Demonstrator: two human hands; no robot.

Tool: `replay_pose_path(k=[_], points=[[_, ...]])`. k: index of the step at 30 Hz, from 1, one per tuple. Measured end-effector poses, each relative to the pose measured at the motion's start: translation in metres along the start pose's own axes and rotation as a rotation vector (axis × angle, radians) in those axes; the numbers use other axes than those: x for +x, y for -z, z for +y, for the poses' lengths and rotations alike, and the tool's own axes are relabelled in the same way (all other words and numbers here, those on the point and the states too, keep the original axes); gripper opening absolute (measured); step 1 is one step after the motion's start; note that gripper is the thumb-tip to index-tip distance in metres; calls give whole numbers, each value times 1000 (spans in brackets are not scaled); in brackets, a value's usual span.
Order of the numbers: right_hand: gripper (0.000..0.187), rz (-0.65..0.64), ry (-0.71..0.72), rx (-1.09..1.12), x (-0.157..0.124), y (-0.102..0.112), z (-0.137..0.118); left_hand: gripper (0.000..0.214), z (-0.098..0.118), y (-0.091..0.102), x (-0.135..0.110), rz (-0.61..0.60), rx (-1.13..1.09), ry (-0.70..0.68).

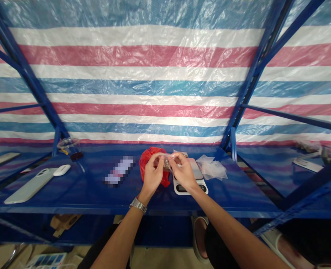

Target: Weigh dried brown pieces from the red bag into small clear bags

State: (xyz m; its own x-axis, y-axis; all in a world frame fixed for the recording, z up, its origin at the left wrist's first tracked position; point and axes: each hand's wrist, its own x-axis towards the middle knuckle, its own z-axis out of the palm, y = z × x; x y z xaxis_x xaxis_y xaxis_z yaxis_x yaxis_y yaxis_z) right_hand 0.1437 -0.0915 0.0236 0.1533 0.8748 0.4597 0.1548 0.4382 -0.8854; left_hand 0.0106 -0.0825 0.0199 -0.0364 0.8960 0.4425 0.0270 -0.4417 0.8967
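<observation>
- The left hand (pixel 152 175) and the right hand (pixel 183 172) together pinch one small clear plastic bag (pixel 168 160) above the blue metal shelf (pixel 98 198); its brownish content is hard to make out.
- One crumpled red bag (pixel 146 157) is partly hidden behind the left hand.
- One flat white scale (pixel 199 184) lies half covered under the right hand.
- Thin clear bags (pixel 212 167) lie beside the scale; their number is unclear.
</observation>
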Motion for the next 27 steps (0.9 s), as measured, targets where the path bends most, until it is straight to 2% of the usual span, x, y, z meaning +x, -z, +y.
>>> replay_pose_path(k=[3,7,13,22,27], points=[[40,-38,-85,141,-1,-1,-2,30,0,-3,-1,13,-13,6],[44,-10,-161,208,-3,-2,-3,30,1,-4,-3,8,-23,19],[36,57,-149,208,-4,3,-4,27,0,-9,-6,-34,-21,4],[36,55,-157,168,-3,5,0,25,-6,-11,-4,-46,-26,1],[40,-12,-109,151,-2,3,3,25,-6,-11,-3,-53,-43,-51]])
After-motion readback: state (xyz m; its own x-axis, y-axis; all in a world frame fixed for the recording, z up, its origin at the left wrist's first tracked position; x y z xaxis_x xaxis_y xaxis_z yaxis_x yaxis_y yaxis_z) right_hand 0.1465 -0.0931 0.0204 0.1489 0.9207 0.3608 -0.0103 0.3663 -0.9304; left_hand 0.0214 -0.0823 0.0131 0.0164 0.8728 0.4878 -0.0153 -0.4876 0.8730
